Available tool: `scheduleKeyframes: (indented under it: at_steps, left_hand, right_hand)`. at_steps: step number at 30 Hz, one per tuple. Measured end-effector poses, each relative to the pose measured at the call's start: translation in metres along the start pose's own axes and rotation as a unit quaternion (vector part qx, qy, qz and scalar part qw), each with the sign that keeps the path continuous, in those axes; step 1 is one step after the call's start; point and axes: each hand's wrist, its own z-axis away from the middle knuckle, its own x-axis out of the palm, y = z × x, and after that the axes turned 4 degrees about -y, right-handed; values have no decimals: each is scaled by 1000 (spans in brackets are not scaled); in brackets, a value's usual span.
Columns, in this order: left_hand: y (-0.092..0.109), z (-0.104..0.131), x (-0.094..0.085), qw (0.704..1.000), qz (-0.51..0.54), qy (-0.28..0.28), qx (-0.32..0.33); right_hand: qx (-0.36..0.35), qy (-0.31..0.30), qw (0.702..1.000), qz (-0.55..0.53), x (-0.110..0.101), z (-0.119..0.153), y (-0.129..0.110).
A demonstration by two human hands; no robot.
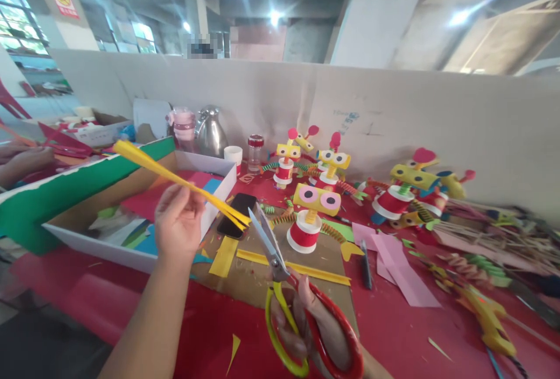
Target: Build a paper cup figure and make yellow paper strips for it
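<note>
Long yellow paper strips [144, 160] are pinched in my left hand [179, 221], their split lower ends reaching toward the scissors. My right hand [306, 315] is wrapped round the red and yellow-green handles of the scissors [275, 262], whose blades stand apart just right of the strip ends. Behind the scissors stands a paper-cup figure [304, 232] with pink-ringed eyes. On the brown cardboard [254, 288] lie a short yellow piece [224, 256] and a long yellow strip [301, 267].
A box [109, 251] of coloured paper is at the left, a phone [237, 214] beside it. More cup figures [396, 192] stand behind. Pink paper [406, 277], a dark pen-like tool [366, 265] and a yellow glue gun [490, 320] lie right. Another person's hands [28, 160] show far left.
</note>
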Motion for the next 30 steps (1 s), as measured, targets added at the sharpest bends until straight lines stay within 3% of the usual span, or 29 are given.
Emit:
scheduleKeyframes:
  at_steps: [5,7,12,15,24,30]
  left_hand:
    - [0,4,4,998,-25,25,54]
    - [-7,4,4,999,-41,16,22]
    - [-29,6,8,988,-23,-58,-145]
    - [-35,7,7,980,-25,-63,-187]
    - [-36,4,2,975,-33,-82,-204]
    - [-37,4,2,975,-27,-73,-208]
  right_hand:
    - [1,-4,1000,0,2,-1,-4]
    - [1,-1,1000,-2,2,-1,-5]
    - [7,-3,1000,29,-1,1,-3]
    - [22,-11,999,47,-4,1,0]
    - [10,-18,999,51,-6,2,1]
    - [38,-2,997,70,-11,1,3]
